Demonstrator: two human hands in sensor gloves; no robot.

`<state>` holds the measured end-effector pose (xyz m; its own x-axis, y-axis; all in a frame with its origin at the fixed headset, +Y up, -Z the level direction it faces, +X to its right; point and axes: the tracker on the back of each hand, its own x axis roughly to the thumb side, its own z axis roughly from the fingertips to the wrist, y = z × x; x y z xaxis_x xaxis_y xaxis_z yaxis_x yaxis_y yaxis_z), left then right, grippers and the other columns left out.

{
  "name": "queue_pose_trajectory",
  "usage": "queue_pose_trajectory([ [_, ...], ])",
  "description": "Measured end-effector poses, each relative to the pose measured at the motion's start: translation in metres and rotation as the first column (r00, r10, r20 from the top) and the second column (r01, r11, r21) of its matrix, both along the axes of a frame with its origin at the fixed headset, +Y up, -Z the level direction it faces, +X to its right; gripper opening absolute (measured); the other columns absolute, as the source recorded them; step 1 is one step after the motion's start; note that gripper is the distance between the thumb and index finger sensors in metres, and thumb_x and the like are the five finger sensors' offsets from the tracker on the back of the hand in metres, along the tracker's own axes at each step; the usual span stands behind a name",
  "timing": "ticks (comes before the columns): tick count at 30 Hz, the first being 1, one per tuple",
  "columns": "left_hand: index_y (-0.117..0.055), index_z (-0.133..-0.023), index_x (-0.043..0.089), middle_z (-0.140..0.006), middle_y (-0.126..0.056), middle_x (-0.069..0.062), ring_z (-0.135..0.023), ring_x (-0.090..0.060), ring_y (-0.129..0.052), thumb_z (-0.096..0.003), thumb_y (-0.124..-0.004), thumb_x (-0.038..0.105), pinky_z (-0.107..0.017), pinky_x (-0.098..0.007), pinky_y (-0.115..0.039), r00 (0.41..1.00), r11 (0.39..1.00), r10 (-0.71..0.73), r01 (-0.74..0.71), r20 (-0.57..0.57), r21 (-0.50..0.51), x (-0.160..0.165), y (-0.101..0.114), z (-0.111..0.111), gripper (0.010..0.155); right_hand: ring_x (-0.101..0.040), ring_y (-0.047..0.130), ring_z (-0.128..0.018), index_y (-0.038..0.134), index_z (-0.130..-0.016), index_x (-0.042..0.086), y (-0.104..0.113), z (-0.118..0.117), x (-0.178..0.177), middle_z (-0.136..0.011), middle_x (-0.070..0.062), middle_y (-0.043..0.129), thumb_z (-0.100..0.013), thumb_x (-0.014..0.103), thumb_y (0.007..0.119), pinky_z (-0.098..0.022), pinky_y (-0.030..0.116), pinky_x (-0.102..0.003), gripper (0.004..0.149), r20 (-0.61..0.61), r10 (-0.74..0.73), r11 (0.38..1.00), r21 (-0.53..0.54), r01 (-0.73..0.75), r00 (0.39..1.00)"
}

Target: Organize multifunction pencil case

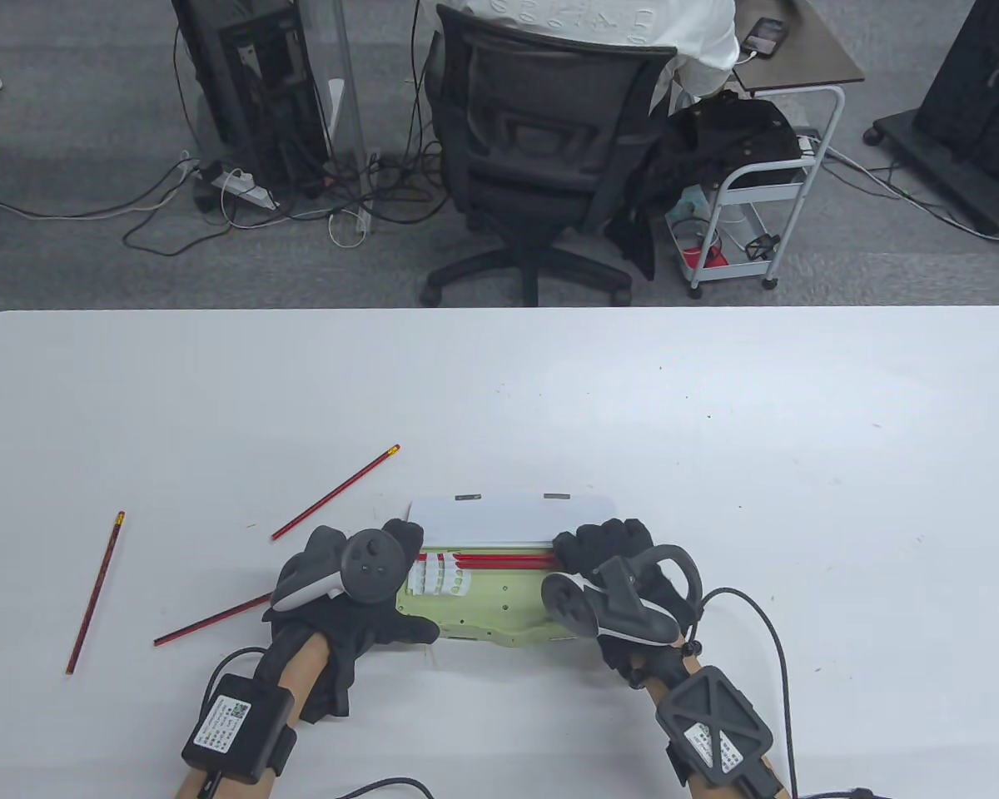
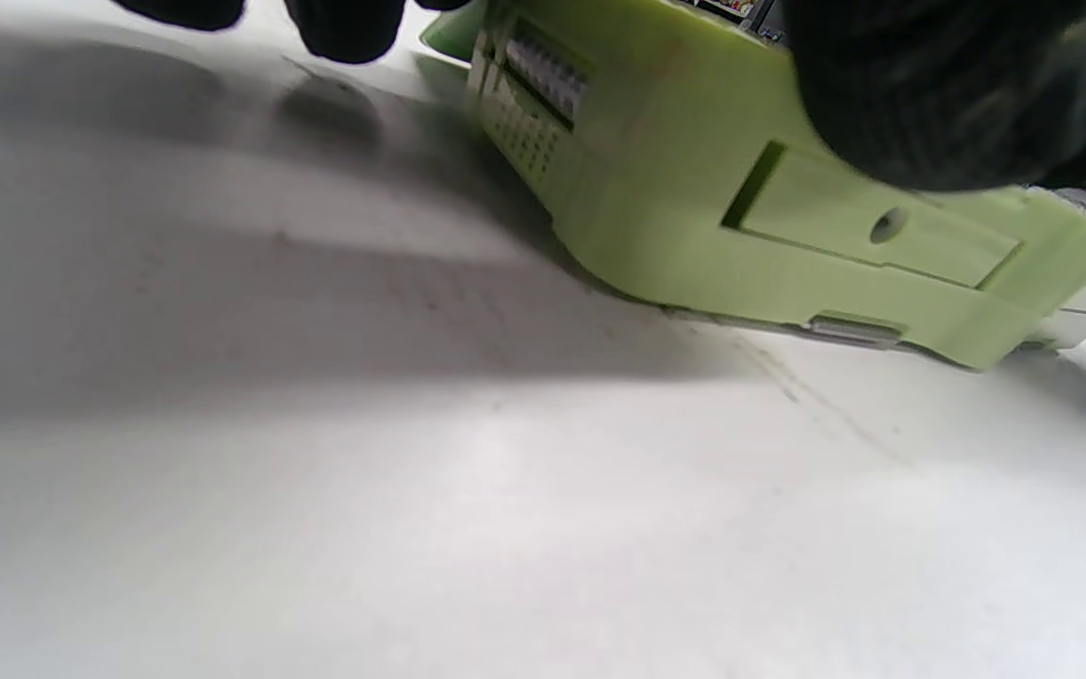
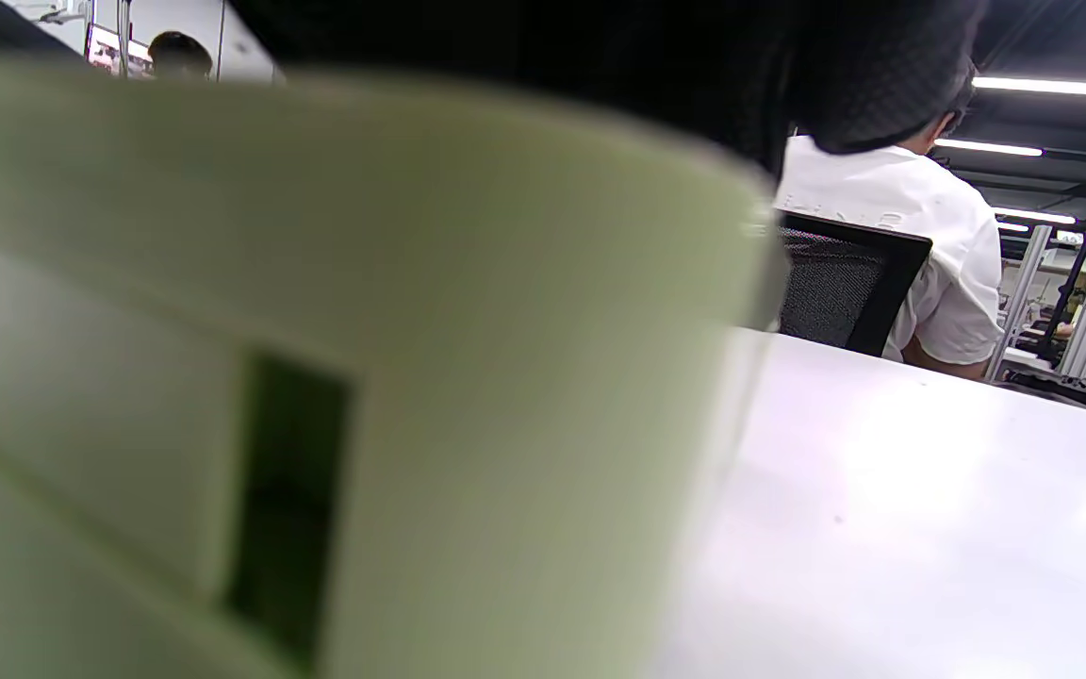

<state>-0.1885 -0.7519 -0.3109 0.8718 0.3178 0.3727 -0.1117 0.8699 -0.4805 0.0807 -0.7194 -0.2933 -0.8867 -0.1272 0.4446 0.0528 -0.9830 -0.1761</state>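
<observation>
A light green pencil case (image 1: 499,603) lies open near the table's front edge, its white lid (image 1: 512,520) folded back. Red pencils (image 1: 499,559) lie in its rear slot, beside a white ribbed insert (image 1: 441,576). My left hand (image 1: 406,574) grips the case's left end, fingers behind and thumb along the front. My right hand (image 1: 587,553) holds the right end with curled fingers. The left wrist view shows the case's green side (image 2: 694,217) under my thumb (image 2: 939,85). In the right wrist view the case (image 3: 317,330) fills the frame, with my glove (image 3: 694,57) on top.
Three loose red pencils lie on the white table to the left: one (image 1: 335,493) behind my left hand, one (image 1: 212,620) partly under it, one (image 1: 96,591) far left. An office chair (image 1: 541,158) and a cart (image 1: 757,200) stand beyond the table.
</observation>
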Motion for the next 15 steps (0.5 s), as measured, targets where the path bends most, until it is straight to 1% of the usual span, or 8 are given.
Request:
queue_pose_trajectory([
  [4,-0.017,-0.115,0.008,-0.124,-0.025,-0.026,-0.113,-0.053,-0.048,-0.0367,-0.079,0.064,-0.071,-0.077,-0.048,1.000,1.000,-0.004,0.004,0.000,0.001,0.000,0.000,0.000,0.115,-0.041,0.089,-0.077,0.074,-0.094,0.014,0.003,-0.001,0.008,-0.086,-0.015,0.084,-0.051,0.027,0.075,-0.064,0.073,-0.062,0.045,0.015,-0.082,0.996,-0.024,0.082,0.997],
  [5,-0.017,-0.115,0.008,-0.123,-0.025,-0.027,-0.113,-0.053,-0.048,-0.0367,-0.079,0.064,-0.071,-0.077,-0.048,1.000,1.000,-0.002,0.002,0.000,0.000,0.000,0.000,0.000,0.115,-0.042,0.089,-0.078,0.074,-0.094,0.013,0.004,-0.002,0.012,-0.087,-0.015,0.084,-0.051,0.027,0.074,-0.063,0.073,-0.063,0.045,0.023,-0.123,0.992,-0.029,0.124,0.992],
  [8,-0.017,-0.116,0.008,-0.124,-0.025,-0.027,-0.113,-0.053,-0.048,-0.0368,-0.079,0.064,-0.071,-0.077,-0.048,1.000,1.000,-0.003,0.003,0.000,-0.001,0.000,0.000,0.000,0.115,-0.043,0.088,-0.079,0.073,-0.096,0.012,0.011,-0.006,0.024,-0.089,-0.017,0.083,-0.052,0.028,0.073,-0.063,0.073,-0.063,0.047,0.079,-0.190,0.981,-0.015,0.191,0.979],
  [9,-0.017,-0.115,0.008,-0.123,-0.025,-0.027,-0.113,-0.053,-0.048,-0.0367,-0.079,0.064,-0.071,-0.077,-0.048,1.000,1.000,-0.003,0.003,0.001,-0.001,0.000,0.000,0.000,0.115,-0.044,0.088,-0.079,0.073,-0.096,0.012,0.012,-0.008,0.028,-0.089,-0.018,0.082,-0.052,0.029,0.072,-0.063,0.073,-0.063,0.047,0.112,-0.204,0.978,-0.012,0.207,0.972],
  [11,-0.017,-0.115,0.008,-0.123,-0.024,-0.027,-0.113,-0.053,-0.047,-0.0368,-0.079,0.064,-0.071,-0.077,-0.048,1.000,1.000,0.002,-0.002,0.001,-0.003,0.000,0.000,0.000,0.115,-0.047,0.085,-0.081,0.069,-0.099,0.009,0.014,-0.015,0.043,-0.092,-0.021,0.079,-0.053,0.031,0.071,-0.064,0.072,-0.064,0.050,0.270,-0.224,0.969,-0.043,0.244,0.936],
  [14,-0.017,-0.115,0.008,-0.123,-0.025,-0.027,-0.113,-0.053,-0.047,-0.0369,-0.080,0.064,-0.071,-0.077,-0.048,1.000,1.000,0.006,-0.006,0.001,-0.006,0.000,0.000,0.000,0.115,-0.051,0.083,-0.082,0.068,-0.100,0.007,0.007,-0.020,0.058,-0.094,-0.025,0.076,-0.054,0.030,0.071,-0.063,0.070,-0.066,0.052,0.370,-0.299,0.932,-0.082,0.352,0.879],
  [15,-0.017,-0.115,0.008,-0.124,-0.024,-0.026,-0.113,-0.053,-0.048,-0.0368,-0.080,0.064,-0.071,-0.077,-0.048,1.000,1.000,0.005,-0.005,0.000,-0.007,0.000,0.000,0.000,0.115,-0.051,0.082,-0.082,0.068,-0.101,0.006,0.005,-0.021,0.059,-0.095,-0.026,0.076,-0.054,0.029,0.072,-0.063,0.070,-0.066,0.052,0.382,-0.297,0.929,-0.094,0.357,0.875],
])
